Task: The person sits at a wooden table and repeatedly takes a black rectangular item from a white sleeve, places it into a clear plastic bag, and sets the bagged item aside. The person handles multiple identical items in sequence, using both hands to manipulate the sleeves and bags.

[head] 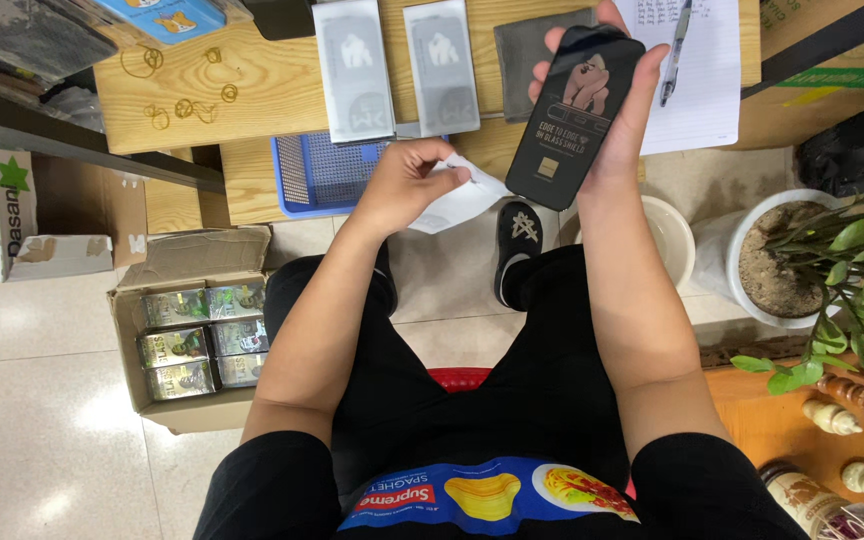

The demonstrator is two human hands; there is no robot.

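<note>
My right hand (632, 110) holds up a flat black packet (572, 115) with a printed picture, gripped by its long edges above the desk edge. My left hand (407, 180) pinches a small white paper sleeve (467, 200) just left of and below the black packet. Two grey flat packets (352, 70) (442, 65) lie side by side on the wooden desk (252, 110) beyond my left hand, next to a grey cloth (522, 45).
A blue mesh tray (317, 175) sits under the desk edge. An open cardboard box (192, 340) of several packets stands on the floor at left. A notepad with pen (697, 70) lies at right. A potted plant (832, 260) and white bucket (677, 235) stand at right. Rubber bands (182, 90) are scattered on the desk.
</note>
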